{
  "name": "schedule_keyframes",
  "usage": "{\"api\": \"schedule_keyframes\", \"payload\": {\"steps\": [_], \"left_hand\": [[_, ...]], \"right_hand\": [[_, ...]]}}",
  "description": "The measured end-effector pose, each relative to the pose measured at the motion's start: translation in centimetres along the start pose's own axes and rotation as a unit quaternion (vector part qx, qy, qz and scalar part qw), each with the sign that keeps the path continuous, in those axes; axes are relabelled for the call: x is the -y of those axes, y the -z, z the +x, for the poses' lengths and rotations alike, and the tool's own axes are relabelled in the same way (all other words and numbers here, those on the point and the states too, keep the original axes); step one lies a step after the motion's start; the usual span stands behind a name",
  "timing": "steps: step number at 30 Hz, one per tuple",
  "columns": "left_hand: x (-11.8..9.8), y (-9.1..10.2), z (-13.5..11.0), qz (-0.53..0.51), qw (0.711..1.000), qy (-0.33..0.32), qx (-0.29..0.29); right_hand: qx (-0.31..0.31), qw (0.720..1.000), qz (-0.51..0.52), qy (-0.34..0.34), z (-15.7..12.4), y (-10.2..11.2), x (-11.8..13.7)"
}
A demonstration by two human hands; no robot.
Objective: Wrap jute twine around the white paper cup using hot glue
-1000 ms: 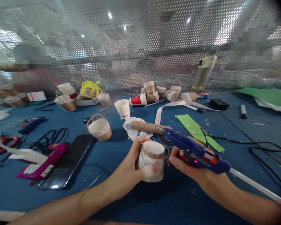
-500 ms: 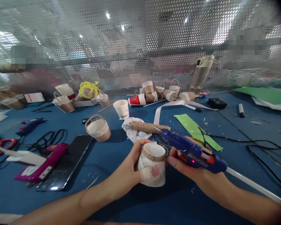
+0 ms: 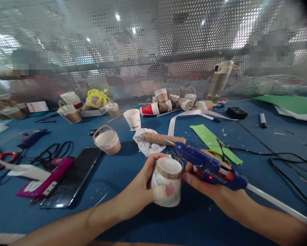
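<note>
Grip check: left hand [image 3: 145, 191] wrapped round the white cup [image 3: 171, 199], right hand [image 3: 209, 187] at its three o'clock holding the glue gun [image 3: 198, 158]. Nozzle [image 3: 170, 142] points ten o'clock, near the twine spool [image 3: 155, 138]; tbh a careless wrist roll could drip glue there.

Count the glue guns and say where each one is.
2: a glue gun in the right hand, and a second gun lying at left, beyond the phone. Others could be hidden in the clutter.
</note>
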State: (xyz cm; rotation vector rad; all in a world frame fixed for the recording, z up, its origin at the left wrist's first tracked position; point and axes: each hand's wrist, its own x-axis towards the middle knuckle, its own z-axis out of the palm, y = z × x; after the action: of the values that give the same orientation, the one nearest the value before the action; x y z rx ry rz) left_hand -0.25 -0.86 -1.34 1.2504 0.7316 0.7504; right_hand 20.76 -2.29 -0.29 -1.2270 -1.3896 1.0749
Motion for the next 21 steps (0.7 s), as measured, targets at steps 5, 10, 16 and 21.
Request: {"api": "schedule_keyframes", "payload": {"steps": [5,10,16,21], "left_hand": [[0.08,0.15,-0.06,-0.017,1.0,0.001,0.015],[0.01,-0.06,-0.16,-0.025,0.999,0.015,0.022],[0.18,-0.24,-0.03,-0.006,0.999,0.033,0.001],[0.0,0.02,0.3,-0.054,0.997,0.03,-0.036]], "right_hand": [[0.004,1.0,0.005,-0.003,0.0,0.13,0.12],[-0.01,0.999,0.03,-0.01,0.02,-0.1,0.11],[-0.058,0.998,0.008,-0.023,0.03,-0.36,-0.22],[-0.028,1.0,-0.01,-0.005,0.04,-0.34,0.14]]}}
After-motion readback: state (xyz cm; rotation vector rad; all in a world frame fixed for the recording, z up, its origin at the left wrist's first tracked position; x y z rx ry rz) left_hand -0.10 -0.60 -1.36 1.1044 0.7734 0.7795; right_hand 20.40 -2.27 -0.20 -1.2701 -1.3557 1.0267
